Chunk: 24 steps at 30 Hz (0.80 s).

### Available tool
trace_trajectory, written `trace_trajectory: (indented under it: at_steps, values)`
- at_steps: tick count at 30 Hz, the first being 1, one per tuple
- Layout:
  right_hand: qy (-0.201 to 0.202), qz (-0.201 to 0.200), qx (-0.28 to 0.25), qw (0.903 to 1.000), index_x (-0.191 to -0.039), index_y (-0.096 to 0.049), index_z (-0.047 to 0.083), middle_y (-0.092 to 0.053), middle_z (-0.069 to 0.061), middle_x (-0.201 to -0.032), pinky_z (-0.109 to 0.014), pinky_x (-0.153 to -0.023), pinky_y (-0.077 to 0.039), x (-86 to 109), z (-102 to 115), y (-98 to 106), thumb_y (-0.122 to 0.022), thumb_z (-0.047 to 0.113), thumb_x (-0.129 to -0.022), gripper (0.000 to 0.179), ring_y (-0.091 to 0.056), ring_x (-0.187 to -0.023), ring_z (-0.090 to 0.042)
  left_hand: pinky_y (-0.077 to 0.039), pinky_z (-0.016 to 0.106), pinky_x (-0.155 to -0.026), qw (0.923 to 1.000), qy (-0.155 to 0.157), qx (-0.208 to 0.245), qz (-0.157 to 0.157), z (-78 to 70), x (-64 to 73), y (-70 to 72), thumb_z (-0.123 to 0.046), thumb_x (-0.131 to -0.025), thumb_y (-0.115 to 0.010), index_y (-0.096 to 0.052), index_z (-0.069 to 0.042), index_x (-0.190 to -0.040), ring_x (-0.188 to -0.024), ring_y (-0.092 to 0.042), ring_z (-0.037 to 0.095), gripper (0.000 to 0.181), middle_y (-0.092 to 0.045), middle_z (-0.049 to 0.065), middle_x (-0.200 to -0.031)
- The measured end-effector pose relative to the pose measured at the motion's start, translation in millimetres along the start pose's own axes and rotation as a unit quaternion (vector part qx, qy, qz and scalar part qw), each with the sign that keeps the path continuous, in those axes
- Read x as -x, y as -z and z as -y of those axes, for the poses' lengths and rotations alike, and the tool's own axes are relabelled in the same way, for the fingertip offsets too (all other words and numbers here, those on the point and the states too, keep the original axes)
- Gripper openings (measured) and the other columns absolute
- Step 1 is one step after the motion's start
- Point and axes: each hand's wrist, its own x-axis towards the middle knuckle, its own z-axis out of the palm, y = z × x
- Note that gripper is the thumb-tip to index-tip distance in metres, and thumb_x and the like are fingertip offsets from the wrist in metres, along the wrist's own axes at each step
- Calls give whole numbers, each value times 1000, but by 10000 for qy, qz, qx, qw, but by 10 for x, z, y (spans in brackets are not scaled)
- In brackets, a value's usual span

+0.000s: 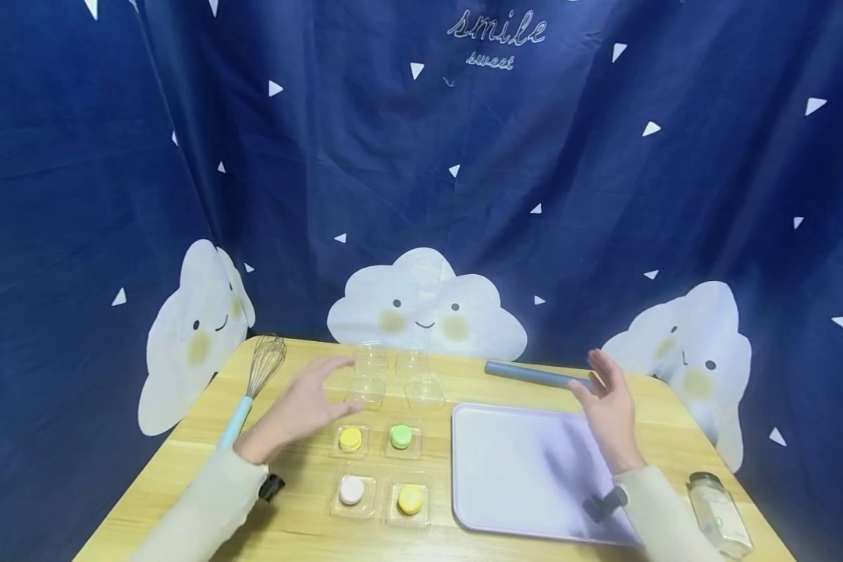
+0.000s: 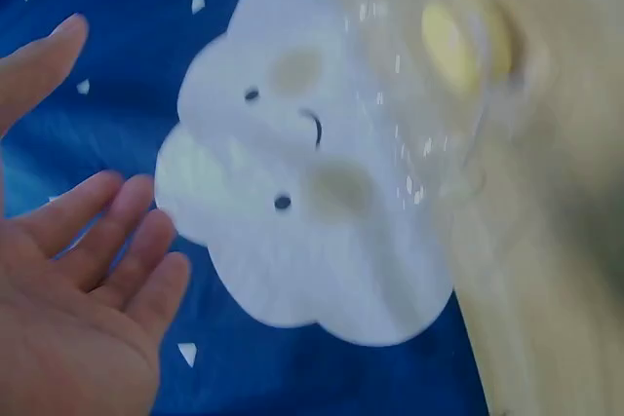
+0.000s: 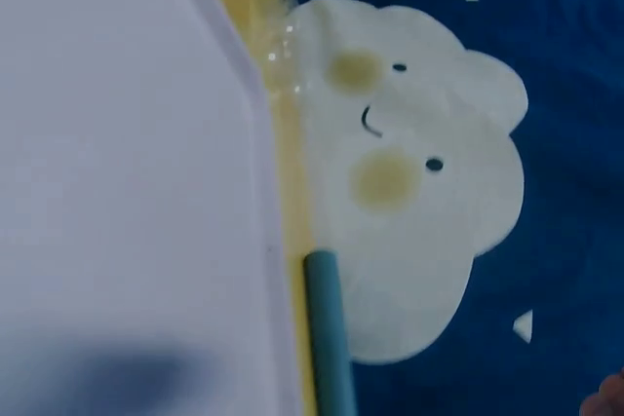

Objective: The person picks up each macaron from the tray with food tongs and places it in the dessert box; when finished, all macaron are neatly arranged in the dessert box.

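My left hand [image 1: 300, 407] hovers over the table's left side, thumb and fingers spread apart, nothing between them. Beyond its fingertips stand clear plastic covers [image 1: 369, 388], near the table's back. Closer to me, several macarons sit in clear plastic holders: a yellow macaron [image 1: 350, 439], a green macaron [image 1: 401, 436], a pale pink macaron [image 1: 351, 490] and another yellow macaron [image 1: 410, 499]. My right hand [image 1: 611, 410] is raised above the right part of a pale lilac tray [image 1: 513, 468], fingers loosely extended and holding nothing. Only fingertips [image 3: 606, 397] of it show in the right wrist view.
A whisk [image 1: 236, 420] with a light blue handle lies at the left edge. Behind the tray is a grey-blue rod [image 1: 534, 374]. A dark-lidded clear jar [image 1: 720, 515] is at the right edge. A blue curtain [image 1: 421, 195] with clouds hangs behind the table.
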Motion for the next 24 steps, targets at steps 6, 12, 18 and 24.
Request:
trace_trajectory:
  at_steps: [6, 12, 18, 24]
  values:
    - [771, 510, -626, 9938, -154, -37, 2, -45, -16, -158, -18, -118, -39, -202, 137, -410, -69, -11, -87, 75, -41, -148, -29, -40, 61, -115, 9978, -352, 189, -524, 191, -368, 172, -32, -78, -87, -50, -8, -148, -137, -50, 38, 83, -55, 15, -147]
    - [1082, 1006, -932, 9846, -153, -40, 4, -47, -15, -157, -28, -121, -38, -330, 285, -829, -70, -11, -87, 74, -43, -148, -29, -42, 57, -115, 9974, -293, 435, -498, 348, -674, 201, -30, -77, -88, -49, -8, -149, -136, -52, 37, 85, -58, 16, -146]
    - [1330, 1570, -941, 9741, -151, -42, 3, -48, -17, -155, -33, -122, -38, -390, 448, -1314, -71, -10, -86, 73, -45, -146, -31, -43, 54, -116, 9954, -53, 891, -354, 529, -922, 238, -26, -78, -88, -46, -9, -151, -138, -52, 38, 86, -55, 16, -150]
    - [1181, 2075, -762, 9681, -151, -43, 6, -50, -18, -154, -40, -121, -41, -427, 551, -1855, -73, -5, -85, 73, -48, -144, -36, -38, 54, -120, 9918, 237, 1253, 127, 669, -1163, 225, -28, -84, -83, -40, -8, -155, -142, -46, 41, 86, -49, 18, -155]
